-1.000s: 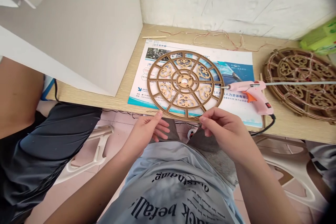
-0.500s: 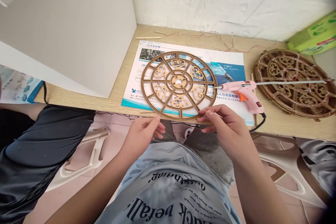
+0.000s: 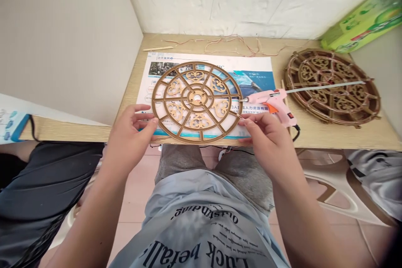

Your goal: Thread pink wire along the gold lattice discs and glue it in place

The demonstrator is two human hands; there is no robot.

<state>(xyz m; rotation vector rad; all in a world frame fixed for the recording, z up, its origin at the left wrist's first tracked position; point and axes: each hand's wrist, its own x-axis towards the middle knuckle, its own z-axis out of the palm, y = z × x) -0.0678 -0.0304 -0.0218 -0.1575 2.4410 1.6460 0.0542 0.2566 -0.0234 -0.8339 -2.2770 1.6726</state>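
A round brown openwork wheel (image 3: 201, 135) with spokes and scroll ornaments lies on a printed sheet (image 3: 251, 62). At its left rim is my left hand (image 3: 133, 134), fingers apart and thumb beside the edge; whether it touches the rim I cannot tell. My right hand (image 3: 266, 134), at the lower right rim, pinches a thin pale strand between thumb and forefinger; its exact kind is too small to make out. The pink glue gun (image 3: 272, 99) lies right of the wheel, nozzle close to the rim, with a long pale glue stick (image 3: 326, 87) sticking out behind.
Several stacked brown wheels (image 3: 333, 86) with wire around them lie at the right. Behind are loose thin wires (image 3: 220, 42) and a green pack (image 3: 361, 23). A white panel (image 3: 69, 50) stands at the left. Another person's dark-clothed leg (image 3: 47, 180) is below left.
My left hand has moved from below the wheel up to its left rim and opened. My right hand, still pinching the strand, has moved slightly up along the rim. The view has shifted right.
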